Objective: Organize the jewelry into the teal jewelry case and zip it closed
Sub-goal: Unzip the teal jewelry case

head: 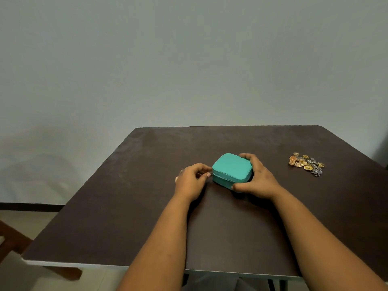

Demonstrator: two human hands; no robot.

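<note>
Down at the lower left of the frame, part of a reddish-brown wooden chair (12, 242) showed beside the dark brown desk (130, 217), which filled the lower middle and right under a plain grey wall (189, 59). Just left of centre, the left hand (190, 181) lay on the desk with its fingers curled, thumb and fingertips pinching the small metal zipper pull (211, 174) at the left corner of the teal jewelry case (231, 168). That case sat closed and flat on the desk at the centre of the frame, its zipper line running along the near side. Against its right side, the right hand (257, 178) gripped the case, fingers wrapped over the far right corner and thumb pressed to the near edge. Well apart, toward the right edge, a loose heap of gold and silver jewelry (306, 163) lay on the desk.
</note>
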